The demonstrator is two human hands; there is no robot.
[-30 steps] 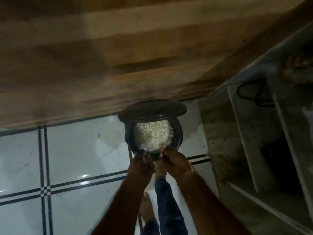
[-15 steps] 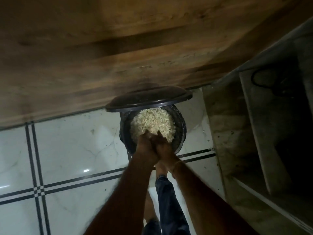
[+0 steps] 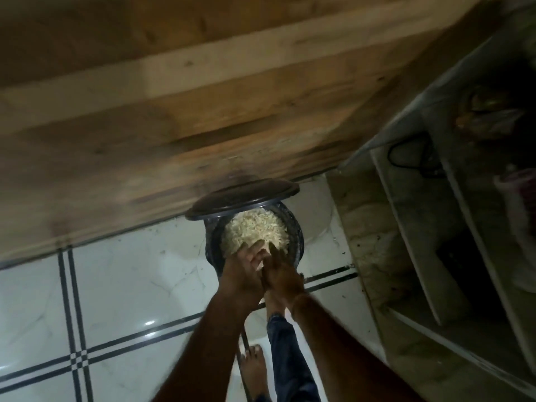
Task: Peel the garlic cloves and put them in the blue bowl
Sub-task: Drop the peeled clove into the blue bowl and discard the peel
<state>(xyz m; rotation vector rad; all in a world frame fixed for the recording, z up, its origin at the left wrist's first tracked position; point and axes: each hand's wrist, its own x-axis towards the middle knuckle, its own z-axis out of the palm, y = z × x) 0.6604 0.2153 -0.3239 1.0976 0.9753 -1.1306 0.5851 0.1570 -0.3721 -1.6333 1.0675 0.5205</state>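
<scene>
A black round bin (image 3: 298, 242) stands on the floor, filled with a heap of pale garlic peels (image 3: 255, 230). Its black lid (image 3: 243, 195) stands open behind it, against the wood. My left hand (image 3: 242, 278) and my right hand (image 3: 287, 278) are pressed side by side over the bin's near rim, fingers straight and pointing into it. A pale scrap of peel shows between them. No blue bowl and no whole cloves are in view.
A wooden panel (image 3: 203, 97) fills the top of the view behind the bin. White floor tiles (image 3: 116, 285) with dark lines lie to the left. A dim shelf unit (image 3: 435, 256) stands on the right. My bare feet (image 3: 255, 369) and a blue trouser leg (image 3: 287, 358) are below the hands.
My hands left the bin's near rim, where they sat apart, and came together over the peels. The view moved slightly closer to the bin.
</scene>
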